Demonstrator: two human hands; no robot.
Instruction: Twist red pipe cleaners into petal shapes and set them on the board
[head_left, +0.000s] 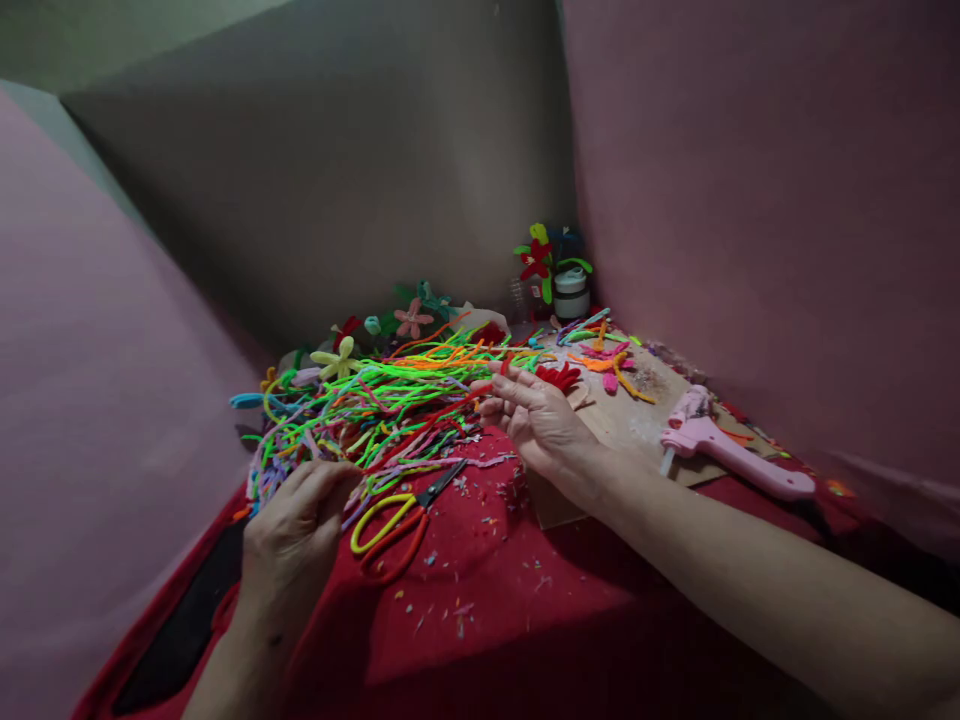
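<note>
A big heap of coloured pipe cleaners [375, 400] lies on the red cloth [480, 620]. My left hand [296, 530] rests at the heap's near edge, fingers curled and pinched on strands there. My right hand [536, 420] reaches into the heap's right side, its fingers closed on a red pipe cleaner [450, 405] that runs left through the heap. Scissors with yellow and orange handles [397, 520] lie between my hands on the cloth.
A pink glue gun [731, 455] lies on a cardboard sheet [630, 420] at the right. Finished pipe-cleaner flowers [544, 255] and a small jar [571, 293] stand in the far corner. Pink walls close in on both sides. Scraps litter the cloth.
</note>
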